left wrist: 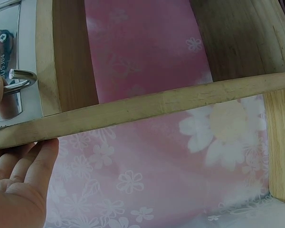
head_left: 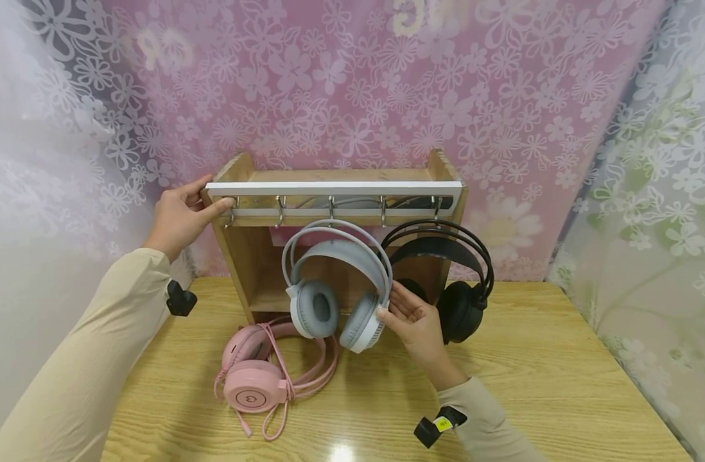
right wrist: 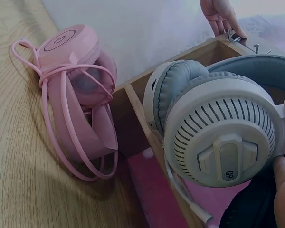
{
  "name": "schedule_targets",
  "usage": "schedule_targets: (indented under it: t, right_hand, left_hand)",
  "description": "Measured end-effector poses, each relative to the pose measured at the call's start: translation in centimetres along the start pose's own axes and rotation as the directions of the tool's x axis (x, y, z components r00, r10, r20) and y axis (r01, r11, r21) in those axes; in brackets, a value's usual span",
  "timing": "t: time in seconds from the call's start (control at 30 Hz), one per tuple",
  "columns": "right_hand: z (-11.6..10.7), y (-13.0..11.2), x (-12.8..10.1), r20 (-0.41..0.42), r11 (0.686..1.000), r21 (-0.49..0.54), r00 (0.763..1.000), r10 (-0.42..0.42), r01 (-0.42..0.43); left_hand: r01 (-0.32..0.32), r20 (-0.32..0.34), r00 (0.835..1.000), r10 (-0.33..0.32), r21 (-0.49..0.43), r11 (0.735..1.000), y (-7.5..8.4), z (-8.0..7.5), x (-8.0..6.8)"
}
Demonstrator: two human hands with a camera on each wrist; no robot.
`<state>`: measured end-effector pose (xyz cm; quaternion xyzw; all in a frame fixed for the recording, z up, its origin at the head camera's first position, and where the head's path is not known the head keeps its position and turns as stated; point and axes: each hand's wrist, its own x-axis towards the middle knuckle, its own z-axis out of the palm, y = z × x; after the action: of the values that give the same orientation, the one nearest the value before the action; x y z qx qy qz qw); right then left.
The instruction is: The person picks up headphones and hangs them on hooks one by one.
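My left hand (head_left: 181, 217) grips the upper left corner of a wooden shelf (head_left: 232, 263), thumb over the front beside the leftmost hook and fingers against the side panel (left wrist: 147, 105). With my right hand (head_left: 417, 328) I hold the white and grey headphones (head_left: 364, 324) by the ear cup on the right. Their headband arches up at the middle hook (head_left: 331, 206); whether it rests on that hook I cannot tell. The vented outer face of the ear cup (right wrist: 223, 137) fills the right wrist view. Black headphones (head_left: 461, 311) hang at the rightmost hook.
Pink headphones (head_left: 254, 386), their cable wound around them, lie on the wood-grain table (head_left: 537, 372) at the shelf's front left. A metal rail with several hooks runs along the shelf's top front. Flower-patterned cloth (head_left: 352, 83) covers the wall behind.
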<state>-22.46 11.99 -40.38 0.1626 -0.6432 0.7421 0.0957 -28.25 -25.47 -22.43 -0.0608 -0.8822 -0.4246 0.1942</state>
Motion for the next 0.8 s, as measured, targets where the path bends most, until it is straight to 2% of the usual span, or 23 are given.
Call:
schedule_targets:
  t: [0.27, 0.53, 0.8]
  right_hand:
    - [0.19, 0.12, -0.03, 0.007, 0.999, -0.037, 0.999, -0.038, 0.038]
    - [0.38, -0.13, -0.08, 0.007, 0.996, -0.074, 0.999, -0.041, 0.041]
    - [0.77, -0.51, 0.02, -0.008, 0.983, -0.172, 0.998, -0.065, 0.062]
  left_hand:
    - [-0.004, 0.0, 1.0, 0.004, 0.0, 1.0, -0.03, 0.0, -0.06]
    - [-0.003, 0.0, 1.0, 0.003, 0.003, 1.0, -0.03, 0.01, 0.03]
    - [-0.014, -0.002, 1.0, 0.014, 0.002, 1.0, -0.12, 0.04, 0.17]
